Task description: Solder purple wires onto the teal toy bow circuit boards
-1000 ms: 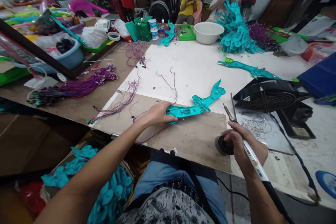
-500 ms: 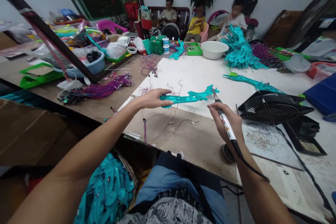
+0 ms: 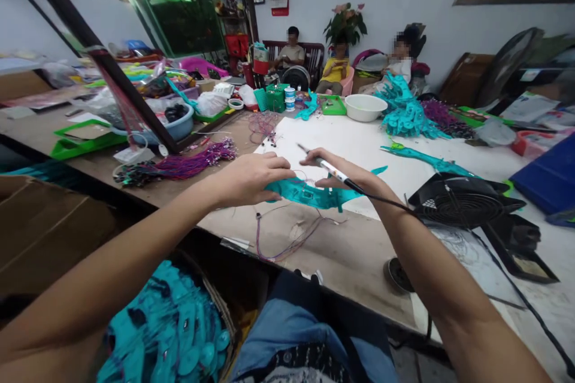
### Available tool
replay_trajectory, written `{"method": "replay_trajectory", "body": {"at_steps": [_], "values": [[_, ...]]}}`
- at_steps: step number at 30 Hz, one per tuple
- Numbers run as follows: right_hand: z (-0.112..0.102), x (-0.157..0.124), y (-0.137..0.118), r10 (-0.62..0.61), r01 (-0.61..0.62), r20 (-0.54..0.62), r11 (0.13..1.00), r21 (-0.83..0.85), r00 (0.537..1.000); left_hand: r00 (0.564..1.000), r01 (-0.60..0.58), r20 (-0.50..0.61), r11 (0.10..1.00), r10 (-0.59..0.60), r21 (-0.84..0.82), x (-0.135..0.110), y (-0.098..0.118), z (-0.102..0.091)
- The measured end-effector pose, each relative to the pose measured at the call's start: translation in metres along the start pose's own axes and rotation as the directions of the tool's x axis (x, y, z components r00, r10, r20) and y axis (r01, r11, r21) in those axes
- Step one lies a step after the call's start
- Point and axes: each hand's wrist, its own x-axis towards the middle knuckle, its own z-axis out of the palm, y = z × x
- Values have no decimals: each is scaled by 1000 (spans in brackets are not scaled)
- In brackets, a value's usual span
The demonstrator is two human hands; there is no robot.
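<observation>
My left hand (image 3: 249, 176) grips the left end of a long teal plastic part (image 3: 314, 192), lifted above the table. Thin purple wires (image 3: 287, 239) dangle from the part down to the brown board (image 3: 341, 251). My right hand (image 3: 348, 176) is closed round a white soldering iron (image 3: 324, 165) whose metal tip points up and to the left, over the part. Its black cord runs back along my right forearm. Both hands meet over the middle of the part.
A black fan (image 3: 458, 200) lies at the right. A heap of teal parts (image 3: 404, 111), a white bowl (image 3: 365, 106) and purple wire bundles (image 3: 179, 164) lie on the table. A basket of teal pieces (image 3: 179, 335) stands beside my knee. Three people sit at the far wall.
Both hands have risen with the teal part. My right hand turned the soldering iron so its tip points left and moved over the part, close to my left hand. The view tilted up.
</observation>
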Motion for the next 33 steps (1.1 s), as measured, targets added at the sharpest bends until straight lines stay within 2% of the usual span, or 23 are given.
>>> {"method": "replay_trajectory", "body": {"at_steps": [2,5,9,13,15,18,20,22,26,29,33], "values": [[13,21,1,-18,4,173,997,79,985,999,21,24,1000,-21,6,-15,-1,-4],[33,39,2,11,-46,254,990,134,967,992,103,73,995,-102,-13,-46,-2,-6],[35,58,-2,34,-55,165,991,121,986,976,204,91,974,-196,-99,-94,2,-11],[20,74,-25,-53,55,53,998,-35,997,969,242,102,954,-227,-179,-132,14,-10],[15,70,-42,-101,108,51,979,-171,994,959,283,77,937,-273,-202,-146,20,-6],[8,47,-66,-107,131,95,943,-307,990,917,383,-7,887,-398,-258,-164,25,3],[1,28,-77,-77,106,98,931,-349,992,886,422,-61,855,-459,-303,-177,26,10],[-6,14,-83,-39,56,53,929,-366,998,870,440,-80,837,-487,-326,-190,26,18],[-12,2,-79,-6,-16,-67,945,-326,998,863,448,-75,827,-499,-338,-212,23,46],[-4,-1,-69,6,-28,-82,963,-267,997,836,454,-125,802,-534,-388,-224,25,66],[23,-2,-57,17,-28,-63,983,-182,998,774,519,-113,726,-623,-452,-240,54,66]]}}
